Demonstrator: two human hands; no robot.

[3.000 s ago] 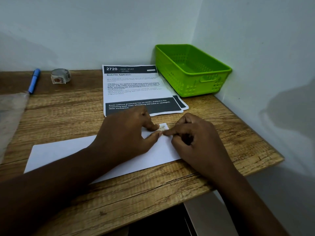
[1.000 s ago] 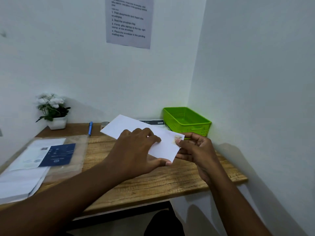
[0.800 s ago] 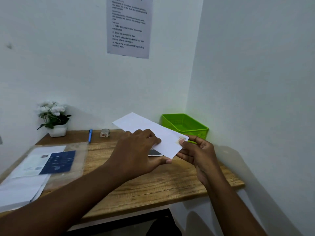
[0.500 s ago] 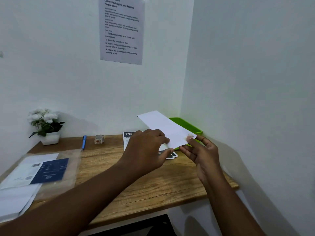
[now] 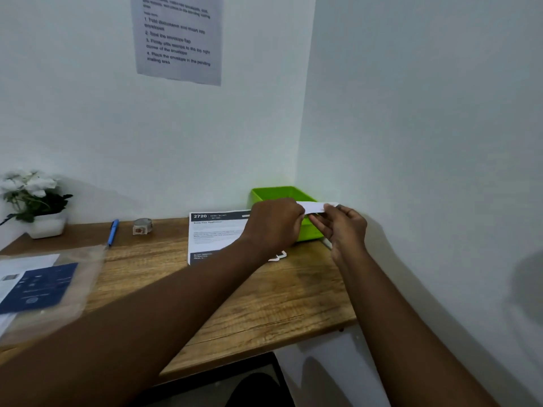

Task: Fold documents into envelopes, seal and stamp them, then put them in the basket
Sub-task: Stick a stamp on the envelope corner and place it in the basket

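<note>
1. Here, one white envelope (image 5: 314, 207) is held in the air over the green basket (image 5: 282, 193), seen nearly edge-on, so only a thin strip of it shows between the two hands.
2. The left hand (image 5: 274, 223) has its fingers curled round the envelope's left part, gripping it; the envelope's far end is hidden behind this hand.
3. The right hand (image 5: 342, 227) pinches the envelope's right end between thumb and fingertips.
4. One basket stands in the back right corner of the desk (image 5: 264, 301), against the walls; the hands cover its front wall in part, and its inside cannot be seen.
5. One printed sheet (image 5: 216, 233) headed "2720" lies flat on the desk just left of the basket, partly under the left forearm; a second sheet's corner (image 5: 277, 257) peeks out beneath it.
6. Along the back edge lie one blue pen (image 5: 113, 232) and one small tape roll (image 5: 142, 226), near each other but apart.
7. One white pot of white flowers (image 5: 35, 201) stands at the far left.
8. One clear plastic sleeve (image 5: 55, 292) with a dark blue card and white papers inside lies at the left front, blurred.
9. One notice (image 5: 177, 36) with numbered lines hangs on the back wall.
</note>
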